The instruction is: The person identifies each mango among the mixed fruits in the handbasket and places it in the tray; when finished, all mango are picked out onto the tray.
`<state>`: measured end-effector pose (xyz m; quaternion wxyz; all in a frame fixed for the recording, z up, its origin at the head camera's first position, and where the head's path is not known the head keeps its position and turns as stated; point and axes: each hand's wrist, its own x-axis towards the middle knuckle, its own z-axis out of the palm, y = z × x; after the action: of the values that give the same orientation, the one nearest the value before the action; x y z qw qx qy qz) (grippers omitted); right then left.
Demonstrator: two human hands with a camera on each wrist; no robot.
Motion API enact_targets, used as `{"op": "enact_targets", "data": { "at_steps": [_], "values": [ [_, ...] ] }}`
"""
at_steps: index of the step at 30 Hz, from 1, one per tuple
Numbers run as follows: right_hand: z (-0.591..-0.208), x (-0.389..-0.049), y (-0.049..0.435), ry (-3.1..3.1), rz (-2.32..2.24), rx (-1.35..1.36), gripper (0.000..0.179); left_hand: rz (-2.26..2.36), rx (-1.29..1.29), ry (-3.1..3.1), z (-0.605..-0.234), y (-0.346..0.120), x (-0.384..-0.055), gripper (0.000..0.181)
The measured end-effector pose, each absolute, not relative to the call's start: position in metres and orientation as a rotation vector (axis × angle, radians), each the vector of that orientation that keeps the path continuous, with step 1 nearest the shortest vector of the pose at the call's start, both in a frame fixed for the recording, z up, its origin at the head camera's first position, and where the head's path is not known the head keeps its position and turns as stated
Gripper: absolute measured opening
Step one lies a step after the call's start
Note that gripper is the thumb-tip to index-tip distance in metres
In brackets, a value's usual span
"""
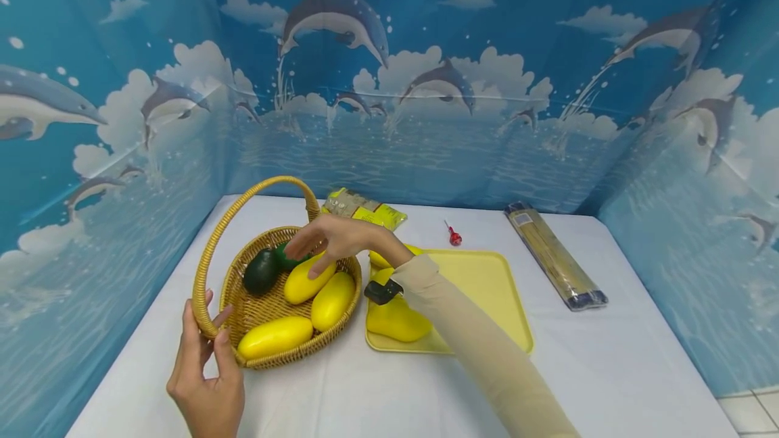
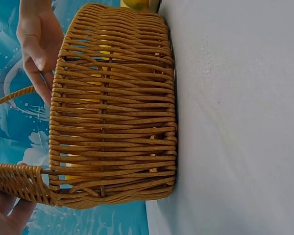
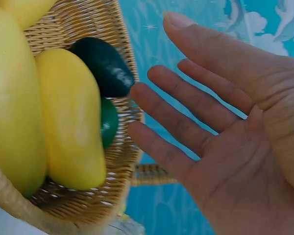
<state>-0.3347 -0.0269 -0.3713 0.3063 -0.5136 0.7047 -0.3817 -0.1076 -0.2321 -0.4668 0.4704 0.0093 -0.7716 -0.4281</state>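
A wicker basket (image 1: pixel 260 307) with a tall arched handle (image 1: pixel 214 238) stands on the left of the table. My left hand (image 1: pixel 209 377) holds the near foot of that handle between thumb and fingers. Inside lie three yellow mangoes (image 1: pixel 276 337), a dark green avocado (image 1: pixel 262 272) and a second green fruit (image 3: pixel 108 122), partly covered. Over the basket's far right side hovers my right hand (image 1: pixel 341 238), its fingers spread. In the right wrist view the right palm (image 3: pixel 240 161) holds nothing, with fingertips near the avocado (image 3: pixel 104 66).
Right of the basket lies a yellow tray (image 1: pixel 481 282) with more mangoes (image 1: pixel 398 320), partly behind my right forearm. Farther back are a yellow-and-clear packet (image 1: pixel 365 208) and a red-wrapped lollipop (image 1: pixel 454 236). A long pack of thin sticks (image 1: pixel 555 255) lies at the right.
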Motion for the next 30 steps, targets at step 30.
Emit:
{"op": "enact_targets", "data": {
  "at_steps": [30],
  "values": [
    [-0.423, -0.351, -0.06, 2.006, -0.814, -1.238, 0.058, -1.058, 0.009, -1.899, -0.469, -0.234, -0.11, 0.077]
  ]
}}
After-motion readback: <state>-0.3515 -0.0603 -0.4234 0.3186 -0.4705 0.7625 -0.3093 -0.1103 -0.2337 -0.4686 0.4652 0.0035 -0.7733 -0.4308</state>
